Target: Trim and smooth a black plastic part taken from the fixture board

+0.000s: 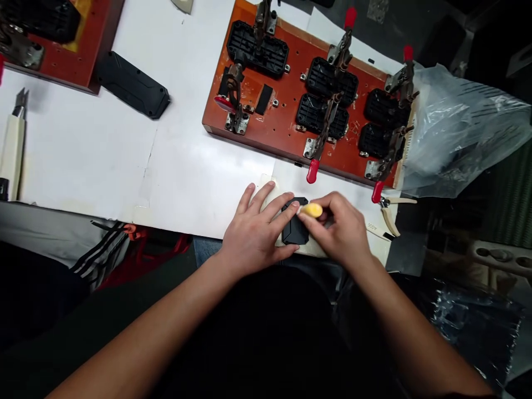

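Note:
A small black plastic cover (296, 230) with cut corners lies on a pale pad at the table's front edge. My left hand (260, 233) rests flat with its fingers spread, the forefinger and thumb touching the cover. Close beside it, my right hand (343, 227) grips a yellow-handled tool (312, 210) between thumb and fingers. The tool points down toward the cover near my left fingertip; its working end is too small to make out.
Beyond my hands lies a red-brown fixture board (286, 124) with several toggle clamps over black parts. A larger black cover (133, 86) and a utility knife (14, 147) are to the left. Cutting pliers (389, 216) and a clear plastic bag (457, 127) are to the right.

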Motion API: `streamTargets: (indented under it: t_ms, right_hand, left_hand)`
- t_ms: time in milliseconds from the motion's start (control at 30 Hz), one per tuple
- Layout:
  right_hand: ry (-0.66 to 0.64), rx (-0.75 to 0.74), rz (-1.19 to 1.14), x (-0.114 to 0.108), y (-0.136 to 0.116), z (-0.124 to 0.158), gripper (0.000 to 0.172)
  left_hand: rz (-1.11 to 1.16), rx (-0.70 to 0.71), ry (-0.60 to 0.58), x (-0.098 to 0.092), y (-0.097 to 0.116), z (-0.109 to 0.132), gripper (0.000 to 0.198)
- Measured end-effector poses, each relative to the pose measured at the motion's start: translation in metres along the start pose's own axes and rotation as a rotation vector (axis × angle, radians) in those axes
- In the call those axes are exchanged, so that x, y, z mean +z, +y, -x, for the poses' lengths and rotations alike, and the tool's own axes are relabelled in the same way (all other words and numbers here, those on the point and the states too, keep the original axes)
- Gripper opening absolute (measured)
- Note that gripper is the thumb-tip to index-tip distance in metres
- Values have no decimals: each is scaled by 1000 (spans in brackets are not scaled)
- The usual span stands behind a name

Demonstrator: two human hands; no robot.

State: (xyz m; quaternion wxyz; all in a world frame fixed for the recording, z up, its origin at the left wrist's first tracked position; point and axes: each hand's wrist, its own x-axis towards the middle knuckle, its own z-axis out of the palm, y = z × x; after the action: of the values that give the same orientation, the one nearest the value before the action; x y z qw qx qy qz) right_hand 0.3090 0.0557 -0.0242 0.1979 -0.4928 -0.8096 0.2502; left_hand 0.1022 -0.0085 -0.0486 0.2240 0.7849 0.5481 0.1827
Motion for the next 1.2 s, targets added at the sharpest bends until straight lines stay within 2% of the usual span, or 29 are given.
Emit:
streamTargets:
  t_ms: [67, 233, 367, 500, 567, 667, 700, 867, 1033, 1200]
  right_hand:
    - [-42, -10, -17, 1, 0, -1, 16]
    - [80, 24, 58, 2, 2, -1, 19]
    - [15, 22, 19, 4, 5, 1, 18]
    - [63, -3, 35, -2, 8, 8, 17]
    - [-4, -25, -6, -9, 9, 16, 14]
    - [-172, -75, -52, -15, 11, 23, 11]
    - [-186, -87, -45, -16, 12, 23, 12]
    - [-29, -128, -17, -11, 17, 15, 13]
    - [-199, -153, -106, -13, 16, 22, 10]
    - [-62, -175, -78, -12, 20, 14, 9]
  left_hand:
    - [4, 3, -2, 0, 0, 0, 77]
    - [0, -3, -3, 0, 0, -1, 78]
    - [5, 5, -10, 0, 0, -1, 77]
    - [0, -6, 3, 0, -1, -1, 77]
    - [-3, 1, 4, 1, -1, -1, 76]
    - [-1, 17, -4, 1, -1, -1, 77]
    - [-3, 14, -3, 1, -1, 0, 77]
    - [-16, -8, 23, 1, 0, 0, 73]
    - [-9, 16, 15, 1, 0, -1, 75]
    - [-25, 3, 30, -1, 1, -1, 70]
